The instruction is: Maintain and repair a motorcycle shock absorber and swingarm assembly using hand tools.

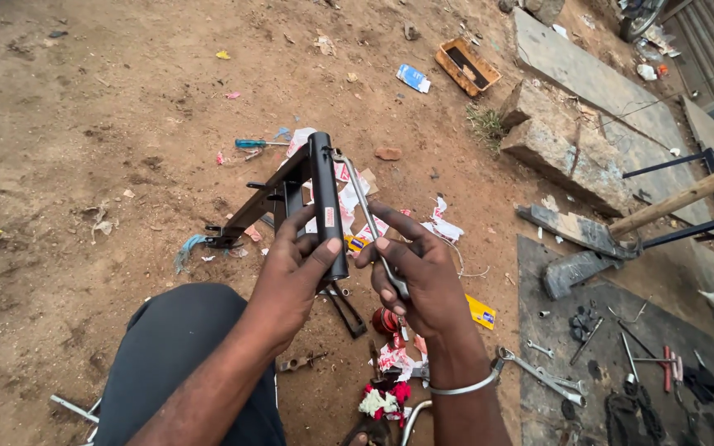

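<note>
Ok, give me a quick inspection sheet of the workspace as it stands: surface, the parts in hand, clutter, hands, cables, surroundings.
Surface: bare dirt ground, with a dark mat at right.
Job's things: black metal frame with its tube upright; thin metal rod running up beside the tube to its top.
Clutter: blue-handled screwdriver, torn paper scraps, yellow packet, wrenches and small tools on the mat, orange tray.
Hands: left hand grips the tube; right hand holds the rod's lower end, fingers closed.
Cables: nothing seen.
Surroundings: broken concrete slabs, wooden pole, black metal stand at right.
</note>
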